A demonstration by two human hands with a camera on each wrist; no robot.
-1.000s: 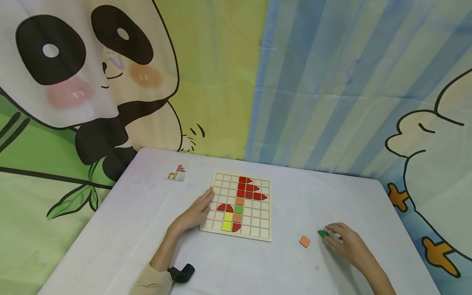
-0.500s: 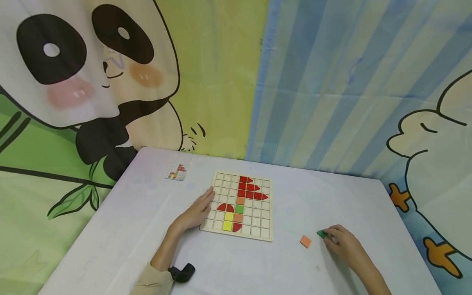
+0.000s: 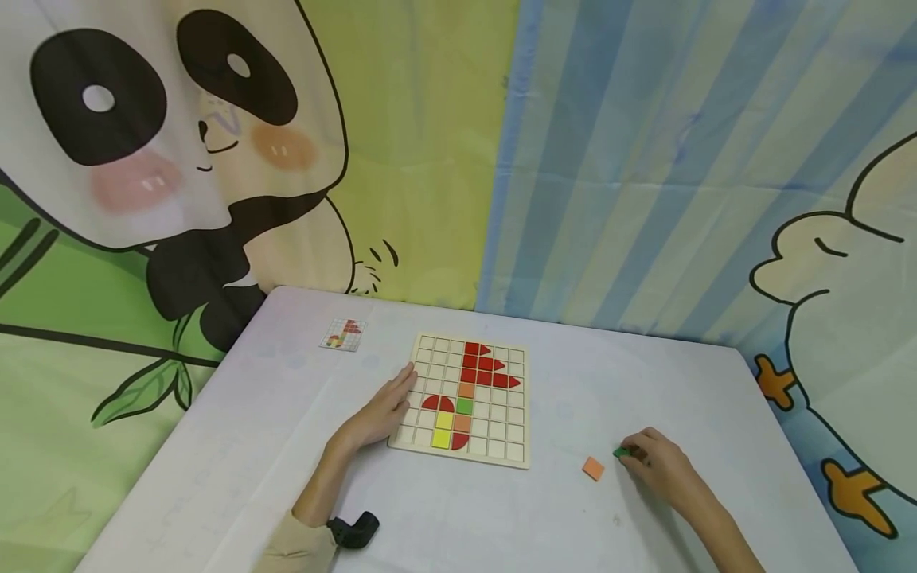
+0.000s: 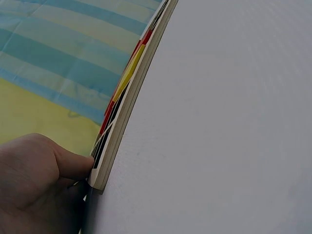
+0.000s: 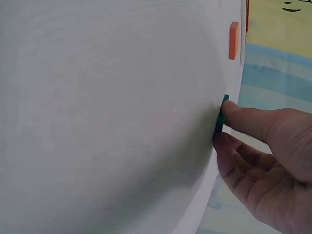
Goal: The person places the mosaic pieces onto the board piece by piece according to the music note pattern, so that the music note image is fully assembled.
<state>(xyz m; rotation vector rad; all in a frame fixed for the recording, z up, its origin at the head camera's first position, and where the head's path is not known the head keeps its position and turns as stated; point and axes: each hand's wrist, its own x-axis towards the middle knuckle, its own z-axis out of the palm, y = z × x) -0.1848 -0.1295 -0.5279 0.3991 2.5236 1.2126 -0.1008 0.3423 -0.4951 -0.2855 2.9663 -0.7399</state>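
A square wooden grid board [image 3: 494,414] lies on the white table, its cells partly filled with red, orange, green and yellow tiles. My left hand [image 3: 377,412] rests along the board's left edge with fingers extended; the left wrist view shows the thumb [image 4: 73,165] at the board's corner. To the right of the board, my right hand [image 3: 659,465] pinches a small dark green tile [image 5: 221,119] between thumb and fingertips, close over the tabletop. Fingers cover part of this tile. Just left of that hand is a loose orange square tile [image 3: 593,469].
A small pattern card [image 3: 344,335] with a coloured grid lies at the table's back left. A black wrist device [image 3: 354,531] sits by the left sleeve [image 3: 297,545]. Behind the table [image 3: 559,382] hangs a printed cloth [image 3: 423,159].
My right hand's fingers have closed in on the green tile, which has shifted slightly. The left hand, board and orange tile stay in place.
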